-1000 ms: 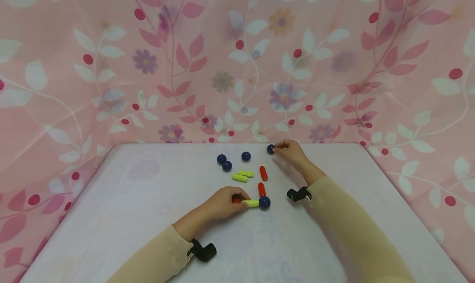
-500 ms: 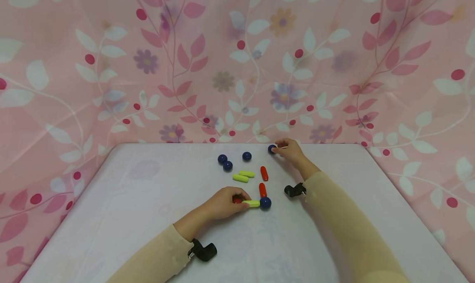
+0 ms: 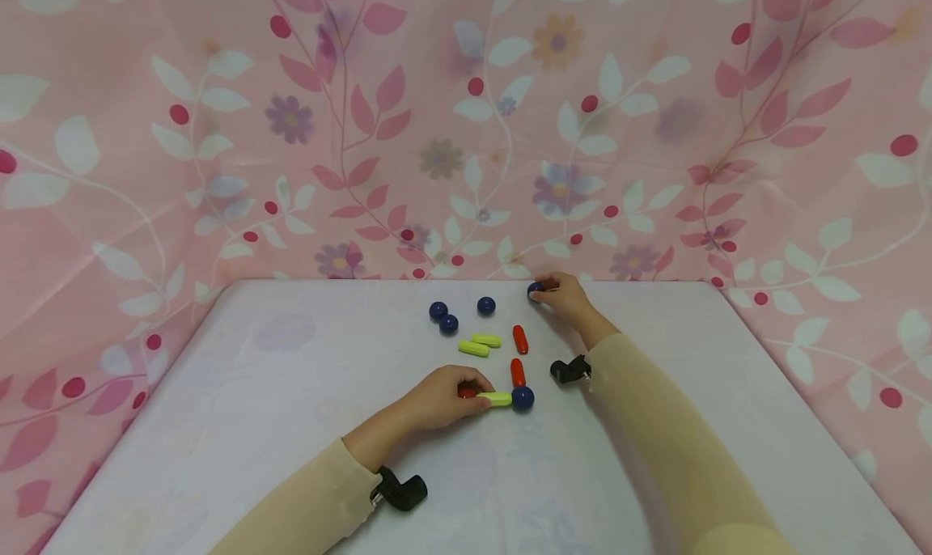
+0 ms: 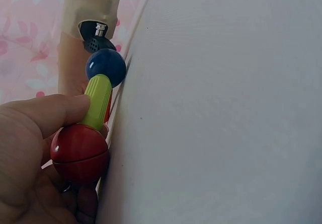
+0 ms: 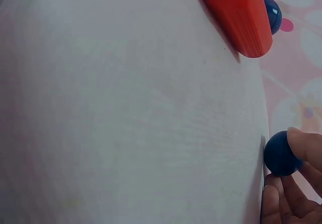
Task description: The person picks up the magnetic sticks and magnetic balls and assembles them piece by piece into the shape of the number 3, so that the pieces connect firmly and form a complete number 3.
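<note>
In the head view, my left hand (image 3: 446, 397) grips a yellow-green rod (image 3: 499, 399) at its red ball (image 4: 80, 153) end. The thumb lies along the rod, and other fingers curl by the ball. A blue ball (image 3: 523, 399) sits on the rod's far end, and a red rod (image 3: 518, 372) extends from that ball toward the back. Near the table's back edge, my right hand (image 3: 571, 298) pinches another blue ball (image 5: 279, 156) between thumb and fingers. The right wrist view shows this ball close over the white surface.
Several loose pieces lie on the white table (image 3: 291, 425) between the hands and its back edge: a pair of blue balls (image 3: 448, 324), a lone blue ball (image 3: 486, 306), two yellow-green rods (image 3: 474, 349) and a red rod (image 3: 520, 340). A pink floral cloth (image 3: 379, 134) hangs behind.
My right wrist and forearm have swung a little to the left, while the fingers stay on the blue ball by the back edge. The left hand keeps its place.
</note>
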Demonstrator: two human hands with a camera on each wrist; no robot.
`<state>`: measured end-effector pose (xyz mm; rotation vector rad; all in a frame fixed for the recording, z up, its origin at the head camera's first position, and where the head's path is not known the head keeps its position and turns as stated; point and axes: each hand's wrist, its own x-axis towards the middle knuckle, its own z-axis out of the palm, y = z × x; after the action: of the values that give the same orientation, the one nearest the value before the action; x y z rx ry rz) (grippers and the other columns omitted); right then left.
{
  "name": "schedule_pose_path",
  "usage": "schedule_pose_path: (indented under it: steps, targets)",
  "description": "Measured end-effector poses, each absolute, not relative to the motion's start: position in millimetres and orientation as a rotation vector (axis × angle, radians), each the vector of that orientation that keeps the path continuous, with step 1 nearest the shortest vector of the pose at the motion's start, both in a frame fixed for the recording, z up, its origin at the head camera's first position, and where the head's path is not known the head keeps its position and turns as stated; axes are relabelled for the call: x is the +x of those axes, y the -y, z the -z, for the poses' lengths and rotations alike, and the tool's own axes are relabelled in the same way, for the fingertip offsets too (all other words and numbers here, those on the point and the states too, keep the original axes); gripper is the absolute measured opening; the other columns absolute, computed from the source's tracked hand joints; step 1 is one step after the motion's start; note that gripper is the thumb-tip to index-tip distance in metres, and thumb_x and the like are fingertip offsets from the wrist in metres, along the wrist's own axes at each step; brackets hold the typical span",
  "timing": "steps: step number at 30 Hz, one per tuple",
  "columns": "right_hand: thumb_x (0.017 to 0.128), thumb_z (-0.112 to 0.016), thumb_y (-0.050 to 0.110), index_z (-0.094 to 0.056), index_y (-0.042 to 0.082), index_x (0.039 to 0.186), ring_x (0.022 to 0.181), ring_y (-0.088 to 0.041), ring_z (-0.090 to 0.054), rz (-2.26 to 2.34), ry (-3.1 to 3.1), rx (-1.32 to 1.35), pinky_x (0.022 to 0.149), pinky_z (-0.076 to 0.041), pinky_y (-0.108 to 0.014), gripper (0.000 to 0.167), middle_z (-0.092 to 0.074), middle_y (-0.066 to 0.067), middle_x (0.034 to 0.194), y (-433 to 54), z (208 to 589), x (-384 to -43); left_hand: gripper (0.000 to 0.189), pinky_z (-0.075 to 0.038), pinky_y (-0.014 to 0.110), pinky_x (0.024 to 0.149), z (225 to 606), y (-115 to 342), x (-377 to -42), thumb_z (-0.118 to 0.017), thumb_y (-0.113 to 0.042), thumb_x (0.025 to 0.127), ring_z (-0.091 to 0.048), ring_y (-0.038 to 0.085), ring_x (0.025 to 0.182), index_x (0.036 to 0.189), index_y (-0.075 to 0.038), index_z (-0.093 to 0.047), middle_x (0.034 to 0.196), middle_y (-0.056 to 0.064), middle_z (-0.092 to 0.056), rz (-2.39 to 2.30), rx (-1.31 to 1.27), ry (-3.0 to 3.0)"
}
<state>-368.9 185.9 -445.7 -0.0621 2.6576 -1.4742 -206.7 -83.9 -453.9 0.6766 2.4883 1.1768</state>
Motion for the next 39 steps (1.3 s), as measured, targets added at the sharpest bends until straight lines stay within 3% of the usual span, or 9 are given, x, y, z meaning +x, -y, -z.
schedule_pose_path:
  steps: [13,22,39]
  targets:
    - [0.095,-0.071,0.018,-0.059,0.004,0.133,0.123,-0.034,-0.05,1.412,-2.661,-0.007,0.11,-0.039,-0.045,0.043,-0.056,-0.019,0.135,-187,446,-367,0.012,-0.044,0.035,0.088,453,83,-206,-0.071,-0.028,0.094,-0.054,0.013,0.094,0.106,-0.025,-0.073,0.098,-0.012,-0.063,-1.173,0.677,-2.488]
    - [0.094,-0.073,0.021,-0.06,0.006,0.132,0.123,-0.032,-0.052,1.437,-2.632,-0.027,0.104,-0.044,-0.045,0.043,-0.058,-0.017,0.135,-191,446,-359,0.012,-0.044,0.035,0.089,454,82,-207,-0.071,-0.028,0.095,-0.054,0.013,0.094,0.106,-0.025,-0.073,0.099,-0.012,-0.064,-1.173,0.682,-2.488]
    - [0.091,-0.076,0.028,-0.064,0.01,0.13,0.108,-0.027,-0.057,1.411,-2.558,-0.136,0.096,-0.049,-0.039,0.045,-0.065,-0.012,0.122,-188,431,-315,0.012,-0.045,0.035,0.088,456,83,-208,-0.071,-0.03,0.095,-0.054,0.013,0.093,0.106,-0.026,-0.072,0.098,-0.012,-0.063,-1.16,0.678,-2.496]
